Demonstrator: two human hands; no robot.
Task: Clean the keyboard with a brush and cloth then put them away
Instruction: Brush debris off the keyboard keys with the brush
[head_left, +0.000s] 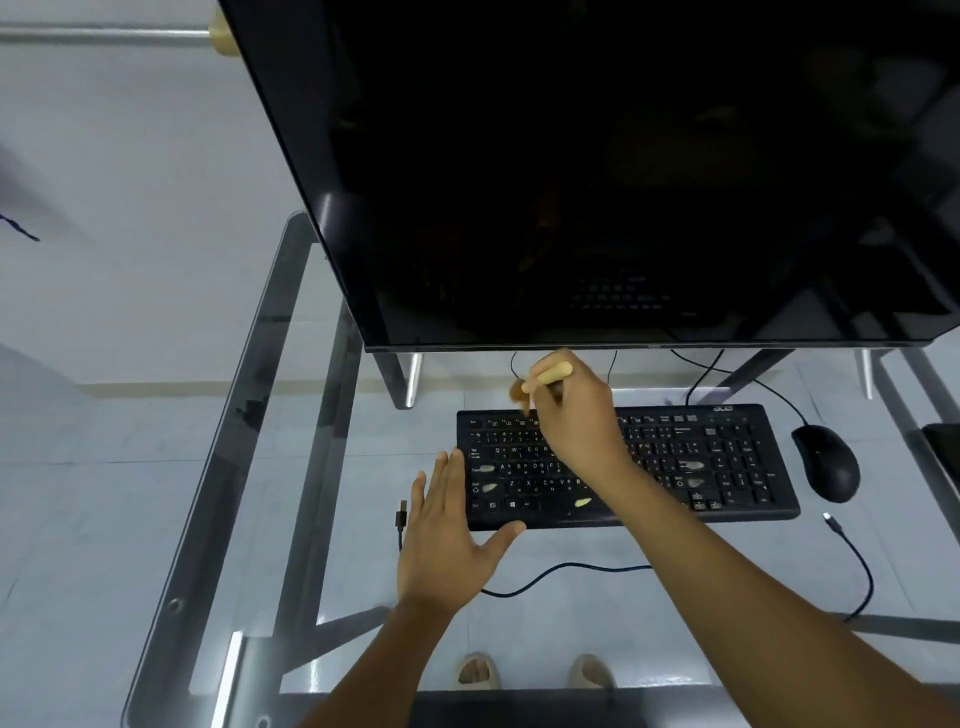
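A black keyboard lies on the glass desk below the monitor. Several pale bits of debris sit on its keys. My right hand grips a wooden-handled brush over the keyboard's upper left rows, and the blurred bristles point left at the function keys. My left hand lies flat with straight fingers at the keyboard's left front corner, thumb along its front edge. No cloth is in view.
A large dark monitor overhangs the back of the desk. A black mouse sits right of the keyboard. A loose black cable with a USB plug runs in front of the keyboard. Another cable end lies at the right.
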